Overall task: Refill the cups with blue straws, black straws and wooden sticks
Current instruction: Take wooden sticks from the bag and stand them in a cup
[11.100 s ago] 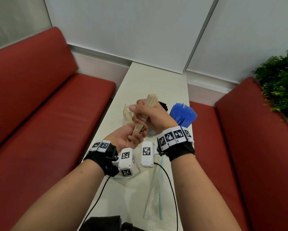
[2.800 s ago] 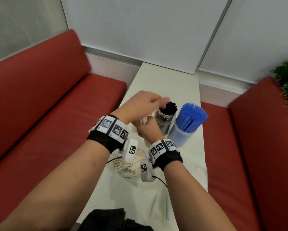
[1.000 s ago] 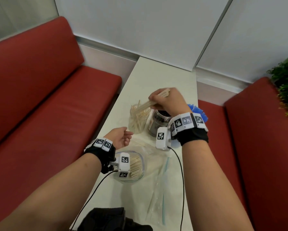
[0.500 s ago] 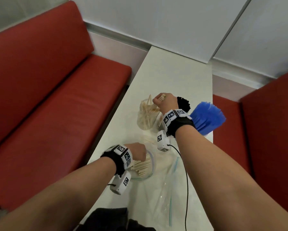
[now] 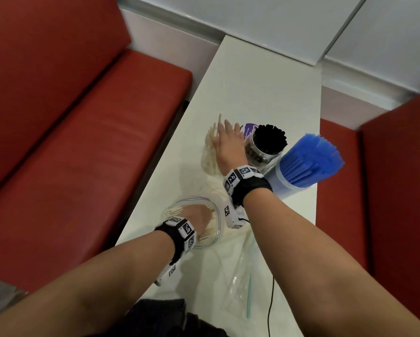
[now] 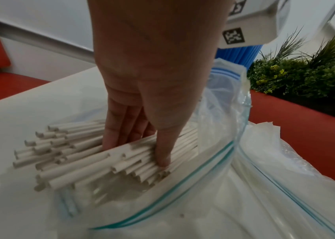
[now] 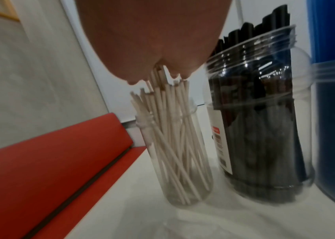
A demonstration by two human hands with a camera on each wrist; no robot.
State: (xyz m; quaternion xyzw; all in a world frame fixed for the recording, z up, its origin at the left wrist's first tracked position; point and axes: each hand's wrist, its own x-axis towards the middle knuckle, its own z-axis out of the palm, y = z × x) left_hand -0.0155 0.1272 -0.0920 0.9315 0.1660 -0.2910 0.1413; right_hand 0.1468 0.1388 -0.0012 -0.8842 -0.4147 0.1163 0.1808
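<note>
1. now our right hand (image 5: 227,147) lies flat on the tops of the pale wooden sticks (image 7: 175,137) in the small clear cup (image 7: 185,163), fingers straight, holding nothing. half a second ago it was curled round a bunch of sticks over that cup, so we judge that bunch is now in.
2. our left hand (image 5: 199,216) has gone down into the mouth of the clear zip bag (image 6: 213,169) near the table's (image 5: 265,81) left edge. its fingers and thumb are closing round a bundle of the loose sticks (image 6: 80,155) in it; a second ago it hovered empty above.
3. that stick cup stands toward the table's left edge. just to its right is the clear jar (image 5: 262,154) packed with black straws (image 5: 272,136), and nearest the right edge the cup of blue straws (image 5: 311,159), also crowded.
4. in the right wrist view the sticks lean loosely with gaps between them, so we think this cup can take more, while the other two look filled.
5. another empty clear bag (image 5: 238,295) lies flat at the near end of the table.
6. we judge the next step is lifting the left hand's bundle out and passing it over; the bag's floppy mouth could snag the ends.
</note>
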